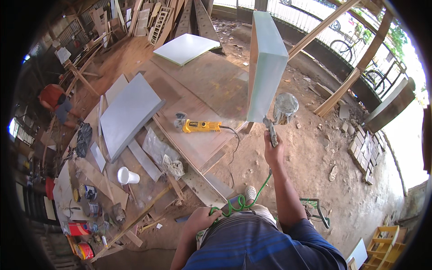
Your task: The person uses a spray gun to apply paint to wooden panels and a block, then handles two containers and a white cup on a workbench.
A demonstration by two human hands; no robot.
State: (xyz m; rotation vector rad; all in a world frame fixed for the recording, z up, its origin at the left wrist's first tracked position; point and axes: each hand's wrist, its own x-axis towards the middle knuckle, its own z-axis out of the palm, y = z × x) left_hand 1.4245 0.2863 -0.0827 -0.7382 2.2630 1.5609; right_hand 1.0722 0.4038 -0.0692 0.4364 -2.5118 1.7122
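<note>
My right hand (pixel 274 149) is wrapped round the handle of a spray gun (pixel 270 129), whose round silvery cup (pixel 285 108) sits to the right. Right in front of the gun stands an upright white-coated box (pixel 272 65) with bare wood showing on its left side. By my waist, my left hand (pixel 204 219) is closed on a coiled green air hose (pixel 234 208), part of which runs up toward my right forearm. On the wooden worktable (pixel 216 83) lies a yellow angle grinder (pixel 201 126) with its cord trailing off the near edge.
A white-coated panel (pixel 130 112) lies left of the grinder, another white panel (pixel 186 48) at the far end. Paint cans (pixel 88 192), a white plastic cup (pixel 128 175) and scraps crowd the left. Stacked paving blocks (pixel 366 150) stand right. Another person (pixel 58 101) bends down far left.
</note>
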